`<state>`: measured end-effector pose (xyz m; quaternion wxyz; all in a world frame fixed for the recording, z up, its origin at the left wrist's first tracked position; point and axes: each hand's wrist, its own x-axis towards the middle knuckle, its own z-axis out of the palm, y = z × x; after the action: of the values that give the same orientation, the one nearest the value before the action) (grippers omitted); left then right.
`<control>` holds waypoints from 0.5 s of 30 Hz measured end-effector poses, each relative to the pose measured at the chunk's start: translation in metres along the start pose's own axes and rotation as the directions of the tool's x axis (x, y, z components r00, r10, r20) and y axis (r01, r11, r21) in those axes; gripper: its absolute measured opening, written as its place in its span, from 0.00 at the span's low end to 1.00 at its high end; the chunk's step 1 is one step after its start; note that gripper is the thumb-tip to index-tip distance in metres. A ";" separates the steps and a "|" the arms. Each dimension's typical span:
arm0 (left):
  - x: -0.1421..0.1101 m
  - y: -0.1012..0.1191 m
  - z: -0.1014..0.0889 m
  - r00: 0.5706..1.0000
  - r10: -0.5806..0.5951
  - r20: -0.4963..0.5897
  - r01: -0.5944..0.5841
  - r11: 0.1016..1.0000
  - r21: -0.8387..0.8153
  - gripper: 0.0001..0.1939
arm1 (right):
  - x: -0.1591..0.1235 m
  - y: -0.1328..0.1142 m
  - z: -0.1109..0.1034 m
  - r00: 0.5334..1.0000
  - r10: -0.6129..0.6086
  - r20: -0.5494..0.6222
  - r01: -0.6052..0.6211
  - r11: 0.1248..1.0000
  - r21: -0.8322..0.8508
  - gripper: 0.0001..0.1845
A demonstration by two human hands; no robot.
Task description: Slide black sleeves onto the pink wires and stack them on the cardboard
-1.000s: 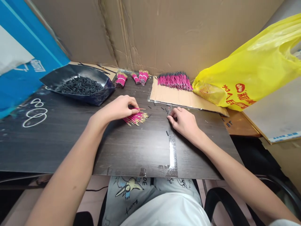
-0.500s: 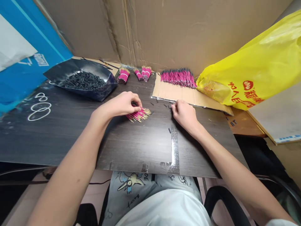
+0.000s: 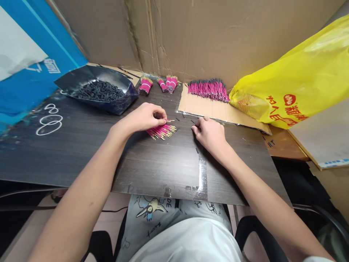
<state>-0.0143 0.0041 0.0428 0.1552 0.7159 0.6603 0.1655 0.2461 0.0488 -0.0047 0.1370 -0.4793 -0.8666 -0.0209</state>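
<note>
Pinched between the thumb and finger of my left hand [image 3: 149, 117] is a thin pink wire [image 3: 170, 120] with a gold tip pointing right. Directly below it, a fanned pile of similar pink wires [image 3: 163, 131] lies on the table. My right hand [image 3: 209, 131] rests at the tabletop to the right, its fingers curled and thumb close to the forefinger; what is in them, if anything, is hidden. Short black tubes [image 3: 197, 150] lie scattered near that hand. Farther back, a row of pink wires with black ends [image 3: 208, 90] lies on a cardboard sheet [image 3: 218, 111].
A dark open bag of black tubes [image 3: 99, 91] stands at the left. Behind are banded pink wire bundles [image 3: 145, 86]. White rubber bands [image 3: 49, 124] lie on the left of the dark table [image 3: 158, 167]. A yellow plastic bag [image 3: 294, 80] fills the right, before a cardboard wall [image 3: 204, 40].
My left hand has raised a single wire off the pile. The right hand has shifted slightly left, its thumb now lower. The view has moved a little.
</note>
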 end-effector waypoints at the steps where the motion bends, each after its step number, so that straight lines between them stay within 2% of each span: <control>1: 0.000 0.001 0.000 1.000 -0.011 -0.011 0.010 1.000 -0.017 0.14 | -0.001 -0.002 -0.001 1.000 -0.012 0.008 0.012 1.000 -0.011 0.13; 7: -0.001 0.004 0.001 0.997 -0.042 -0.057 0.038 0.997 -0.068 0.12 | -0.001 -0.003 -0.003 0.996 -0.078 0.043 0.081 0.993 -0.081 0.09; 15: -0.001 0.005 0.003 0.996 -0.047 -0.076 0.044 0.998 -0.040 0.12 | -0.001 0.006 0.000 0.985 -0.130 0.116 0.141 0.986 -0.094 0.12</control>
<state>-0.0083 0.0031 0.0422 0.1470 0.6907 0.6787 0.2018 0.2521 0.0513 -0.0055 0.0629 -0.4259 -0.9013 -0.0478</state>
